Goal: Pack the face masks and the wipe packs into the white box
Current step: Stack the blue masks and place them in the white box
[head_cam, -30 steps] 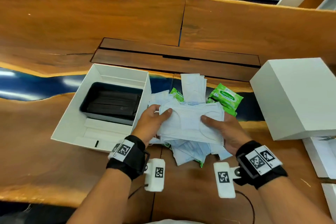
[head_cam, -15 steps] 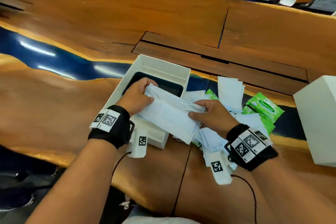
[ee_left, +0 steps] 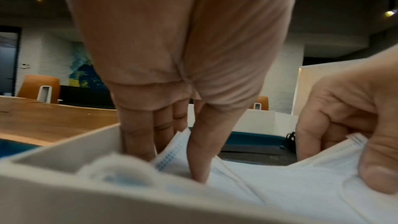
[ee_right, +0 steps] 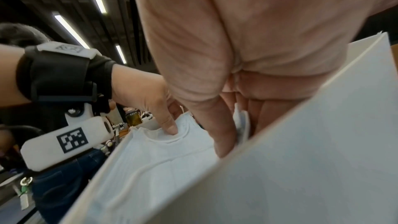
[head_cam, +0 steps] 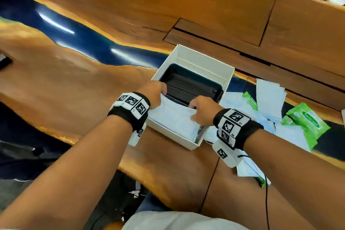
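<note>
Both hands grip one stack of face masks [head_cam: 174, 117], left hand [head_cam: 154, 93] at its left end, right hand [head_cam: 202, 109] at its right end; thumbs on top, fingers curled beneath, so the loose sheets stay squared. Stack sits in the near compartment of the white box [head_cam: 207, 61], tight between the near wall and the black tray [head_cam: 192, 84] behind; judged: two-ended hold allows tucking flat into a narrow slot. More masks [head_cam: 268, 97] and green wipe packs [head_cam: 308, 123] lie on the tabletop [head_cam: 93, 84] right of the box, not yet packed.
</note>
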### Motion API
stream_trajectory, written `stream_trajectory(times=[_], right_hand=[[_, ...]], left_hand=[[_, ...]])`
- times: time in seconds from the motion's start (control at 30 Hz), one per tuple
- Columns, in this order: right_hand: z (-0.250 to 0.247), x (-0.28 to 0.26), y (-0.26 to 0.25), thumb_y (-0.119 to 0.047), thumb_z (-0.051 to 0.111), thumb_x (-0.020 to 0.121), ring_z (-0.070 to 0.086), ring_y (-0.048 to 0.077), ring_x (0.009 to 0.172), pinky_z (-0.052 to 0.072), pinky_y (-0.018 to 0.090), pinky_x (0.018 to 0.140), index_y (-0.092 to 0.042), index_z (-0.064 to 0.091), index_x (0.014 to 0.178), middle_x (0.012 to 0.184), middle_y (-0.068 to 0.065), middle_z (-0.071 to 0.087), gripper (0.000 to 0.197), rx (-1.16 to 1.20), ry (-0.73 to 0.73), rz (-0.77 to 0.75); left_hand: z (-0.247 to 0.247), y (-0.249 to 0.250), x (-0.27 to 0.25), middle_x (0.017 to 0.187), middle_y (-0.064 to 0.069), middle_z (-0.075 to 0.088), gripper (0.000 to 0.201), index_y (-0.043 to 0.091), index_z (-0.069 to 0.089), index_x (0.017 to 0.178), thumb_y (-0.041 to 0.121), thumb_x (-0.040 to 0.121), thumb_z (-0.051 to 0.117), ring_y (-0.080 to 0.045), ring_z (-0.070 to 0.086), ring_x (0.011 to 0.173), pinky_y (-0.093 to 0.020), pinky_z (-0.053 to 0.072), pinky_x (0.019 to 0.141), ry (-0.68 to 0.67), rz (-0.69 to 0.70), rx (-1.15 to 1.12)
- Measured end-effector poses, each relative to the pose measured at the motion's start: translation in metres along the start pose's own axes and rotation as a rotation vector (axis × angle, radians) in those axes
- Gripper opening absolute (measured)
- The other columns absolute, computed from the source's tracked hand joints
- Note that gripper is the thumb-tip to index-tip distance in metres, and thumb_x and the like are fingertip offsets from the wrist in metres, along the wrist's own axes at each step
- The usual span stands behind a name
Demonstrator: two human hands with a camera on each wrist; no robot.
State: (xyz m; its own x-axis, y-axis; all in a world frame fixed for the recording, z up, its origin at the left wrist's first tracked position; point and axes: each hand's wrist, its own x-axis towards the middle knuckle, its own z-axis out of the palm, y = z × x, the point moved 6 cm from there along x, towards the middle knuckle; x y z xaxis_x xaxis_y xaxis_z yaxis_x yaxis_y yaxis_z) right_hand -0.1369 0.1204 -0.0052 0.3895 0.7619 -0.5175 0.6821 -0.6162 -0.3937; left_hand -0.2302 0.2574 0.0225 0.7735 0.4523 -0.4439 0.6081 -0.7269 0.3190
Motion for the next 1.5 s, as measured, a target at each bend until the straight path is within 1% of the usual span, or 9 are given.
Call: stream_trajectory(times=[0.17,0.23,0.37,0.63,0.77,0.87,1.07,1.27,1.5], right_hand=[[0.009,0.019,-0.003,-0.005,0.063,0.083,0.064,0.031,0.093,0.055,0.034,0.074,-0.002,0.063,0.11,0.108,0.017,0.064,0.027,-0.082,-0.055,0.063],[0.01,0.022,-0.007,-0.003,0.062,0.083,0.059,0.028,0.076,0.05,0.03,0.062,0.001,0.062,0.09,0.09,0.017,0.063,0.008,-0.156,-0.071,0.076],[0.017,0.025,-0.009,-0.005,0.065,0.082,0.036,0.017,0.049,0.028,0.024,0.043,-0.012,0.033,0.058,0.059,0.004,0.037,0.041,-0.294,-0.107,0.055],[-0.017,0.005,-0.029,-0.021,0.064,0.089,0.048,0.025,0.067,0.041,0.032,0.062,-0.018,0.033,0.063,0.064,0.001,0.039,0.04,-0.426,0.032,-0.035],[0.023,-0.005,-0.036,-0.02,0.064,0.086,0.065,0.028,0.08,0.055,0.033,0.068,-0.01,0.072,0.087,0.088,0.009,0.071,0.013,-0.301,-0.3,-0.098],[0.05,-0.001,-0.034,-0.014,0.059,0.086,0.064,0.026,0.079,0.051,0.028,0.064,-0.009,0.074,0.101,0.099,0.011,0.073,0.021,-0.309,-0.401,-0.096],[0.031,-0.011,-0.034,-0.022,0.061,0.088,0.061,0.029,0.076,0.05,0.031,0.066,-0.005,0.074,0.088,0.083,0.009,0.068,0.022,-0.236,-0.239,-0.17],[-0.038,-0.058,-0.002,-0.019,0.062,0.09,0.06,0.016,0.082,0.049,0.03,0.075,-0.011,0.073,0.088,0.087,-0.002,0.065,0.014,0.247,0.175,-0.273],[-0.063,-0.105,0.083,-0.014,0.065,0.089,0.064,0.021,0.079,0.054,0.038,0.076,-0.006,0.073,0.085,0.083,0.004,0.069,0.012,0.407,0.37,-0.127]], left_hand=[[0.009,0.005,0.01,0.125,-0.015,0.057,0.038,0.008,0.055,0.125,-0.006,0.09,0.049,-0.032,0.056,0.112,-0.034,0.047,0.088,-0.073,0.04,0.202],[0.011,0.004,0.013,0.119,-0.015,0.059,0.034,0.008,0.057,0.119,-0.004,0.088,0.05,-0.032,0.059,0.105,-0.036,0.049,0.083,-0.073,0.054,0.239],[0.016,0.002,0.018,0.115,-0.011,0.062,0.03,0.012,0.061,0.112,0.0,0.086,0.053,-0.031,0.061,0.103,-0.04,0.054,0.086,-0.079,0.078,0.293],[0.04,0.011,0.019,0.109,-0.006,0.069,0.013,0.015,0.064,0.096,0.021,0.086,0.068,-0.028,0.065,0.099,-0.039,0.056,0.086,-0.281,0.104,0.343],[0.063,0.013,0.013,0.115,-0.008,0.068,0.025,0.014,0.067,0.102,0.036,0.091,0.063,-0.028,0.063,0.106,-0.037,0.052,0.092,-0.47,0.078,0.424],[0.063,0.018,0.01,0.125,-0.006,0.064,0.037,0.013,0.066,0.119,0.038,0.093,0.059,-0.027,0.06,0.114,-0.034,0.048,0.094,-0.503,0.085,0.463],[0.054,0.035,0.003,0.107,-0.004,0.071,0.03,0.014,0.074,0.103,0.036,0.092,0.058,-0.023,0.065,0.099,-0.031,0.051,0.085,-0.497,0.1,0.466],[0.011,0.089,0.003,0.069,0.005,0.058,0.034,0.027,0.052,0.056,0.025,0.088,0.06,-0.023,0.06,0.077,-0.031,0.05,0.07,-0.138,0.242,0.207],[0.029,0.187,0.001,0.074,0.002,0.054,0.026,0.029,0.05,0.065,0.016,0.087,0.056,-0.025,0.058,0.074,-0.034,0.047,0.065,-0.022,0.45,0.111]])
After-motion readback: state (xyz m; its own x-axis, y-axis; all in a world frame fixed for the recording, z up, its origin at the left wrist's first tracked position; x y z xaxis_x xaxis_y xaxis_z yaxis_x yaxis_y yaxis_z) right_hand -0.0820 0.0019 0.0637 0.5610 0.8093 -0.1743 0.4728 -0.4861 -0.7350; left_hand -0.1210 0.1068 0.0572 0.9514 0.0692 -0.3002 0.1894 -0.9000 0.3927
